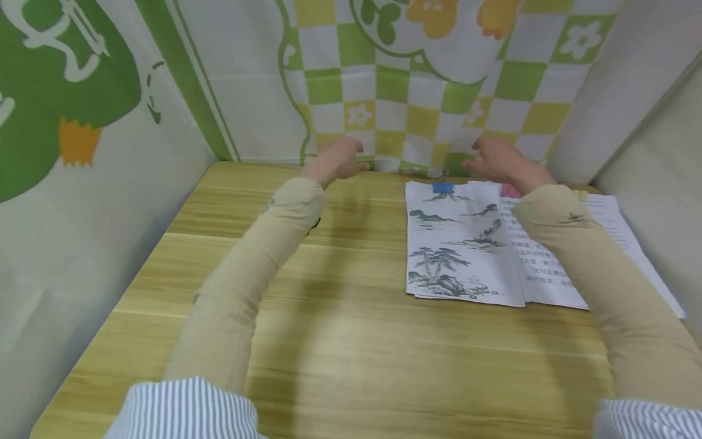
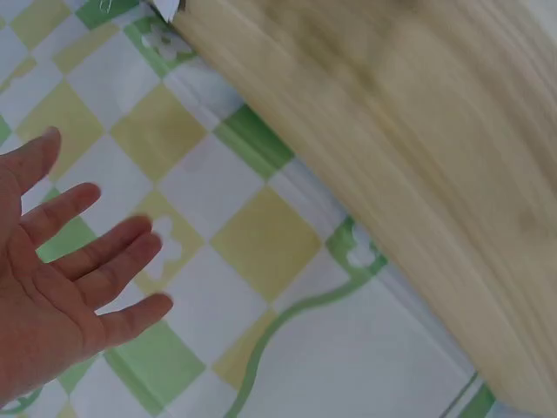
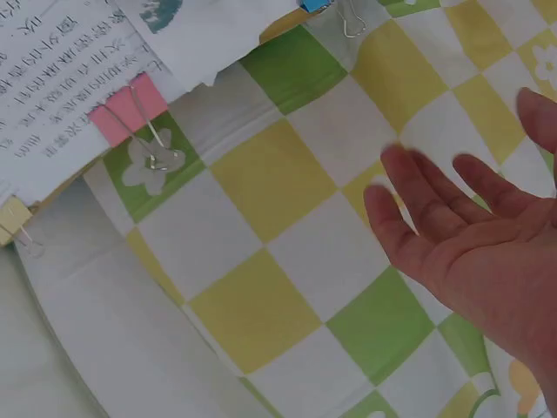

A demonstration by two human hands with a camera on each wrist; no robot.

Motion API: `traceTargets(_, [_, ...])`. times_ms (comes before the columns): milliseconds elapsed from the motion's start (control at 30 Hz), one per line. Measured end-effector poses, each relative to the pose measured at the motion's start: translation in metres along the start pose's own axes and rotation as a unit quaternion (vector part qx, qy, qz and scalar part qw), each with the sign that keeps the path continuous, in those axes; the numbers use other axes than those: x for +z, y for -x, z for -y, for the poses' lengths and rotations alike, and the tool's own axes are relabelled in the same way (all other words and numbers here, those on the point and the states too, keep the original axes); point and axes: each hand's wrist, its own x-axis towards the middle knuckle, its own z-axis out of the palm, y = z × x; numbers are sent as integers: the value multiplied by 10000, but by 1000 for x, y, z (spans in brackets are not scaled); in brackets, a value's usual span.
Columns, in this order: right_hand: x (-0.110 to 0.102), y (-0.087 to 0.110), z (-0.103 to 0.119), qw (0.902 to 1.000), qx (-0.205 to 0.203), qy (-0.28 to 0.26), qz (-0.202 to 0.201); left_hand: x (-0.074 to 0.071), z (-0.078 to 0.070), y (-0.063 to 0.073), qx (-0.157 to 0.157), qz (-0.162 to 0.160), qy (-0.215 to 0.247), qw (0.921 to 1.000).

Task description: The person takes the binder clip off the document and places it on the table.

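My left hand (image 1: 341,160) reaches out over the far edge of the wooden table, holding nothing. In the left wrist view its fingers (image 2: 113,261) are spread and relaxed in front of the checkered cloth. To the right, my right hand (image 1: 506,163) hovers above the far edge of the clipped papers, its fingers (image 3: 435,196) loosely extended and apart from them. Nearest to it are sheets with an ink landscape of trees and hills (image 1: 455,244) under a blue binder clip (image 1: 443,187), and printed text pages (image 1: 548,274) with a pink binder clip (image 3: 130,109).
A yellow binder clip (image 3: 13,219) grips the papers farther right. Behind the wooden table (image 1: 351,353) hangs a green, yellow and white checkered cloth (image 1: 392,85). A printed cloth wall (image 1: 71,244) rises at the left, and a pale wall (image 1: 658,140) at the right.
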Motion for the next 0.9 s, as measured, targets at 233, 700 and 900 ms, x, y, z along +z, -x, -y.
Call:
traceTargets(233, [15,21,-29,9995,116,255,148,41,-29,-13,-72,290,584,9978])
traceTargets(700, [80,41,-83,9704,1927,-1158,882,119,-77,-31,162,286,2009,9791])
traceTargets(900, [89,39,-90,9647,2246,-1270,520,125,-85,-37,-60,336,2611,9647])
